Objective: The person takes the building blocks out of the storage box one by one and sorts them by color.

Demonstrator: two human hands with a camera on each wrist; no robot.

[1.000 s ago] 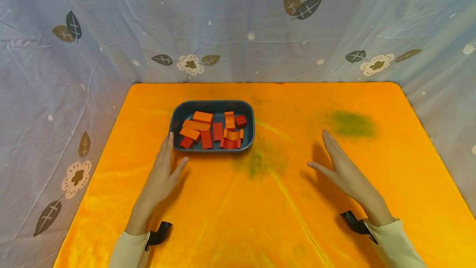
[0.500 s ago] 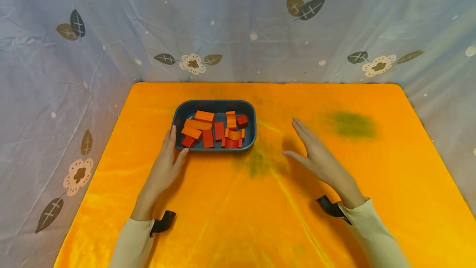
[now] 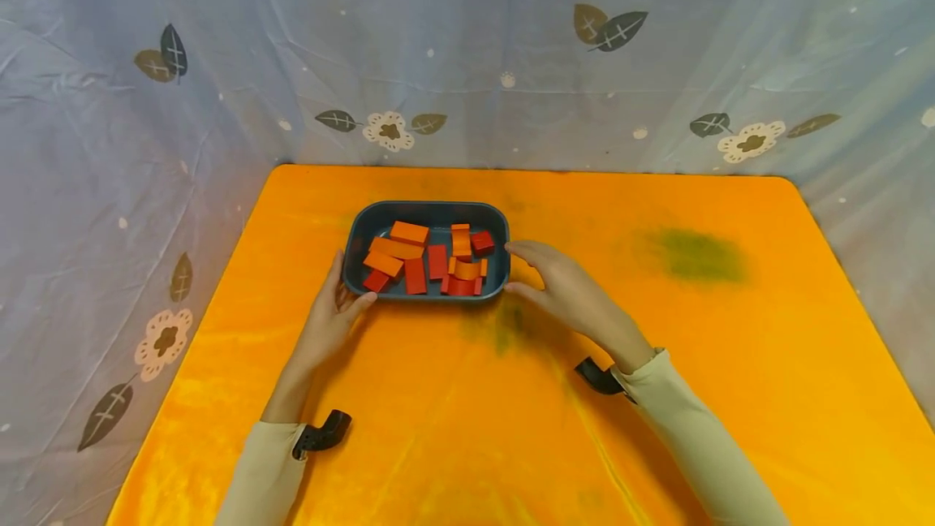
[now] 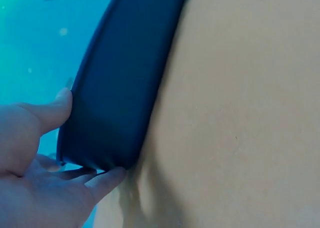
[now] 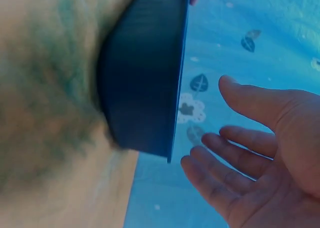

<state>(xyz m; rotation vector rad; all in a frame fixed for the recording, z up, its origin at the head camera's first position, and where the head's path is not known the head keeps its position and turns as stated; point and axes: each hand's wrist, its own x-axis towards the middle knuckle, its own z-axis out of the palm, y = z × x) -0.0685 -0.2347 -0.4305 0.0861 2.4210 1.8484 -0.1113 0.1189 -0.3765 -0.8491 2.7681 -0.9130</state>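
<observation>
A dark blue-grey rectangular tray [image 3: 398, 298] sits on the table in the head view, with orange blocks [image 3: 411, 234] and red blocks [image 3: 415, 276] inside; some are arched. My left hand [image 3: 329, 319] holds its left end, thumb at the front corner. In the left wrist view, that thumb presses the rim of the tray [image 4: 120, 82] while the fingers curve against the end wall. By the right end is my right hand [image 3: 566, 286], thumb and fingers spread. A narrow gap separates its fingers [image 5: 215, 170] from the tray [image 5: 142, 77] in the right wrist view.
The yellow cloth-covered table [image 3: 453, 412] bears a green stain [image 3: 697, 254] at right. Blue-grey curtains [image 3: 504, 39] with leaf and flower prints hang behind and at the sides. Black wrist mounts [image 3: 325, 433] stick out from both cuffs.
My right hand has moved left across the table to the tray's right end. My left hand has closed in on the left end, thumb now at the rim. The blocks lie as before.
</observation>
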